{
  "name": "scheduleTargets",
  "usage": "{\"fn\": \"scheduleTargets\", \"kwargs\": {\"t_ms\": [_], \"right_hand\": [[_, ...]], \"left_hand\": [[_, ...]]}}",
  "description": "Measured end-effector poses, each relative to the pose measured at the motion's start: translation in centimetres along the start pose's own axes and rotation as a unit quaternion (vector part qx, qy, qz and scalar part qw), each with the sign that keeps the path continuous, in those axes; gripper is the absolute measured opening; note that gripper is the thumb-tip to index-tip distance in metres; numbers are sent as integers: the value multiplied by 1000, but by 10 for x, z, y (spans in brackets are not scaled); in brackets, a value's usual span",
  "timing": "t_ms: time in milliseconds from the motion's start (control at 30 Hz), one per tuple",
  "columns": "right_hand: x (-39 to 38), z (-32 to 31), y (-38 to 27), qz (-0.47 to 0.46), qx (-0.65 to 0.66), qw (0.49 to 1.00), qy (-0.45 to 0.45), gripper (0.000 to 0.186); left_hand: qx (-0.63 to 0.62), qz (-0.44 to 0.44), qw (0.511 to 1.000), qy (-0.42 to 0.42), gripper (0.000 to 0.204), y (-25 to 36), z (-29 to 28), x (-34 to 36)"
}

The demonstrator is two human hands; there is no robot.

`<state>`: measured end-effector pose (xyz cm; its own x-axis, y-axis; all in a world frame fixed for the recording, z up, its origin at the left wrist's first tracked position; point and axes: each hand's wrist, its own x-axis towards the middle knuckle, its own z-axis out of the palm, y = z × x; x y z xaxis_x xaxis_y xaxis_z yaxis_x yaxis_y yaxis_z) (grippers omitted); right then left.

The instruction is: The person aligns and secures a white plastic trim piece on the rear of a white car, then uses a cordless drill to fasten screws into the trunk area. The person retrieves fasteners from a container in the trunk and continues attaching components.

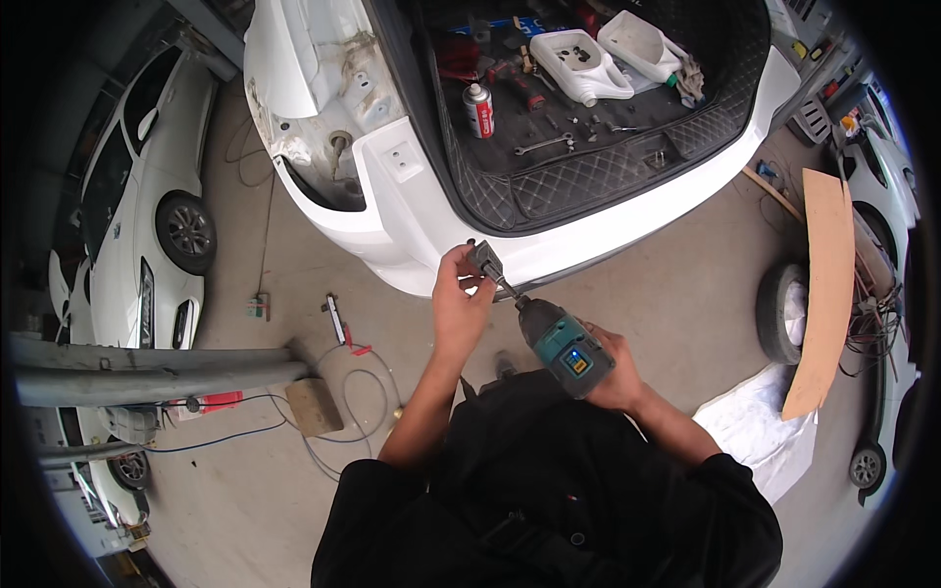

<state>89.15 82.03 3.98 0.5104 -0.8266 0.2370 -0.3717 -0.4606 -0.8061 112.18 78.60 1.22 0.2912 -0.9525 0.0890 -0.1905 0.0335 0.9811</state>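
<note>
My right hand [615, 370] is closed around a teal and black cordless impact driver [557, 338], held low behind the car's rear. The driver's bit points up and left, reaching a small dark grey bracket-like part [486, 260]. Between the fingers and thumb of my left hand [461, 306] that small part is gripped; its exact kind I cannot make out. Both hands are just short of the rear bumper [549, 241] of a white car. The open tail-lamp recess [336, 167] lies to the upper left of my hands.
In the open boot are two cut-open white jugs [578, 64], a spray can [478, 110], a wrench [542, 144] and loose small parts. A grey post [167, 372] and hoses [368, 392] lie left. Cardboard [821, 284] and a wheel [781, 314] are right.
</note>
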Motion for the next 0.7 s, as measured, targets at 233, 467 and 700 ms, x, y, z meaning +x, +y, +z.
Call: {"fn": "scheduleTargets", "kwargs": {"t_ms": [233,467,700], "right_hand": [[9,-14,7,-53,45,997,15,57],[-4,-25,20,-51,54,995,-63,58],[-5,-24,25,-100,72,991,-42,60]], "left_hand": [[-26,42,997,61,42,3,2,1],[47,169,979,102,43,-5,3,-9],[28,157,982,102,44,-2,13,-24]]}}
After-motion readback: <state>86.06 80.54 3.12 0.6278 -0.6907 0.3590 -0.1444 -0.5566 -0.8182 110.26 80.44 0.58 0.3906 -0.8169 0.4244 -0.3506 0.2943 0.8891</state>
